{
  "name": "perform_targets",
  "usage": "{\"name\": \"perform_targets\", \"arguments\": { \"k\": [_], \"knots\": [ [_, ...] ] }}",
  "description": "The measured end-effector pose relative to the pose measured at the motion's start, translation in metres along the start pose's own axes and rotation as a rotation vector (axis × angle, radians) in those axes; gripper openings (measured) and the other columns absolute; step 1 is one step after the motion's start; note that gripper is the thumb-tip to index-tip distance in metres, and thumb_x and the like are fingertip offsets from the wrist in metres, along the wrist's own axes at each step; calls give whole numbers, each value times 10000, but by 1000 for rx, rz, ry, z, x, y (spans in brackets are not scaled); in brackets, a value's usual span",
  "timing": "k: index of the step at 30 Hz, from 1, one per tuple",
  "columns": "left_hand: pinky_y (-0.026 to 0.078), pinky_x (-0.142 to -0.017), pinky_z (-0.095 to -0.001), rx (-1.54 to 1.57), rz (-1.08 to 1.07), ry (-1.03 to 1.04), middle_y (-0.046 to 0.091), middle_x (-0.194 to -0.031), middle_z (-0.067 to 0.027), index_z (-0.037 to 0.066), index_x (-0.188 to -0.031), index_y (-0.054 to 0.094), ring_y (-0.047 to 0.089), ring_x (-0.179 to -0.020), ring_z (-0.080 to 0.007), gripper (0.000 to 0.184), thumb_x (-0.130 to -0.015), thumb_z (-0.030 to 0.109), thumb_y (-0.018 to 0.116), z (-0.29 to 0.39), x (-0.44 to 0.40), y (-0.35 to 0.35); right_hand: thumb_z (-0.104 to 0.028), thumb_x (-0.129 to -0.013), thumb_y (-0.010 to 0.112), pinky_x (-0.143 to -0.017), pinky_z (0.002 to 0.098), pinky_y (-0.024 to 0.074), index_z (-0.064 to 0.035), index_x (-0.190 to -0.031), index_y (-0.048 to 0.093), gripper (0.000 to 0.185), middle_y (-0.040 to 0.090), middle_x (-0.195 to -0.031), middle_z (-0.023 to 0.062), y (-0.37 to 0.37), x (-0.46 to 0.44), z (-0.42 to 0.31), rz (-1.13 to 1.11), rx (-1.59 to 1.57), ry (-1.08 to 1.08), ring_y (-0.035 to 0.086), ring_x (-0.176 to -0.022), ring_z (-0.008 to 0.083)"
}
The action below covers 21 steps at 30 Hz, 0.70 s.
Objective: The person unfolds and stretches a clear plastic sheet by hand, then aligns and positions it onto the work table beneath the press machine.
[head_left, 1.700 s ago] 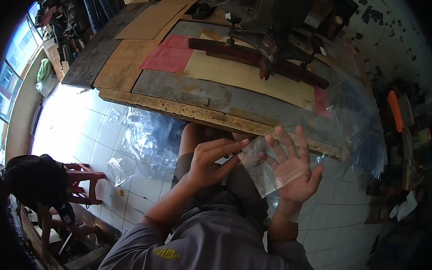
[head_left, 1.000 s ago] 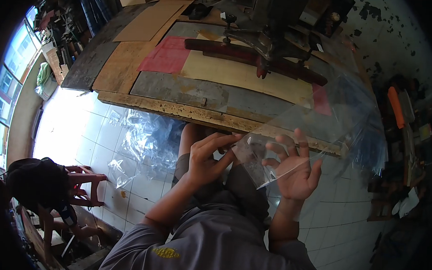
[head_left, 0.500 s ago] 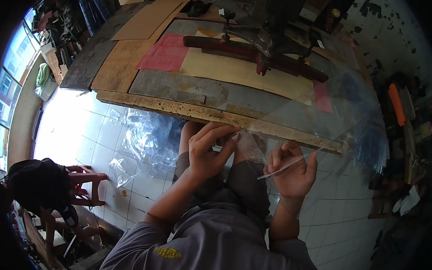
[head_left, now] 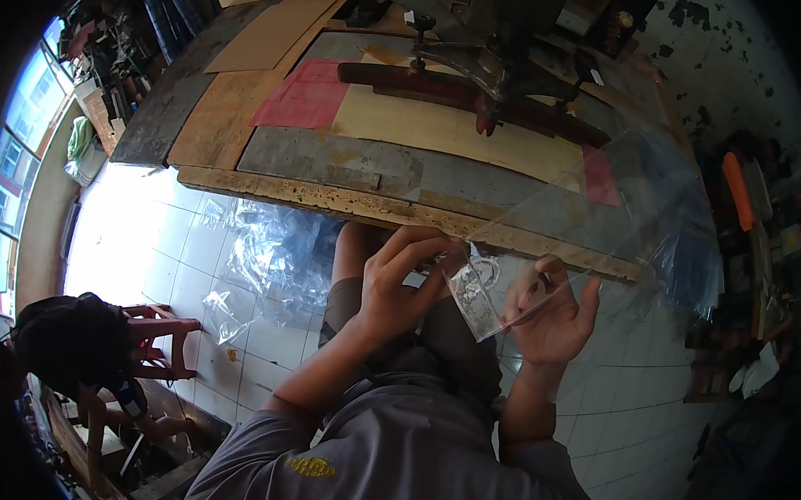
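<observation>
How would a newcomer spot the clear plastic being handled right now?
From the big worktable, look just below its near edge, to the left hand and right hand. The clear plastic film shows between them. Unlike the crumpled heap on the floor, it is held up and flatter.

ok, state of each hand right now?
Left hand: closed, pinching the film.
Right hand: part open, thumb apart, fingers curled at the film; can't tell if they grip it.

Dark machine [head_left: 508, 31] cut off above, clear plastic [head_left: 477, 302] partly hidden
</observation>
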State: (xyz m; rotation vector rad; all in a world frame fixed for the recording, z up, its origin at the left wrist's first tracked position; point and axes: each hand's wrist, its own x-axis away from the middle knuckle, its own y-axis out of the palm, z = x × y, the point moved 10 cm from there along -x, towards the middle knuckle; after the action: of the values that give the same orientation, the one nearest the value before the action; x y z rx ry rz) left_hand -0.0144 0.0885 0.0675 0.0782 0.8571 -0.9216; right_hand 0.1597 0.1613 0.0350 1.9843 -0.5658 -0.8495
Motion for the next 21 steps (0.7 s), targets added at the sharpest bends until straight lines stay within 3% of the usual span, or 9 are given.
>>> {"name": "perform_targets", "arguments": {
  "k": [8,11,15,18,21],
  "knots": [
    [526,-892,-385,-244,-128,104,685,-1195,-49,114,-1139,738,665,-1095,-275,422,-725,97,819,33,7,12,-700,-1050,206,-870,538,554,104,-1385,465,909,633,-1122,270,2,-2,0,31,15,17,666,-1006,428],
    [509,-896,-398,-193,-18,126,667,-1245,-49,146,-1164,740,652,-1114,-280,454,-722,137,842,52,11,4,-684,-1058,187,-913,509,543,98,-1385,482,898,634,-1142,270,0,-2,1,41,33,8,666,-1035,420],
    [513,-842,-351,-108,15,335,689,-1197,-47,179,-1166,744,676,-1058,-238,475,-701,138,833,71,23,2,-636,-1080,173,-947,487,532,92,-1387,484,849,635,-1171,249,-9,-1,1,88,82,6,655,-1090,391],
    [546,-768,-324,-115,-89,440,706,-1136,-41,146,-1137,745,699,-968,-204,457,-687,108,811,74,29,6,-587,-1099,180,-951,478,535,88,-1387,486,795,637,-1181,221,-11,-1,0,136,183,-13,651,-1103,362],
    [600,-644,-296,-14,-24,446,727,-962,-75,60,-998,758,725,-783,-196,319,-694,-6,831,73,28,1,-528,-1116,218,-952,469,544,75,-1392,487,716,639,-1192,203,-10,-1,-2,165,297,-73,660,-1093,346]
  ]
}}
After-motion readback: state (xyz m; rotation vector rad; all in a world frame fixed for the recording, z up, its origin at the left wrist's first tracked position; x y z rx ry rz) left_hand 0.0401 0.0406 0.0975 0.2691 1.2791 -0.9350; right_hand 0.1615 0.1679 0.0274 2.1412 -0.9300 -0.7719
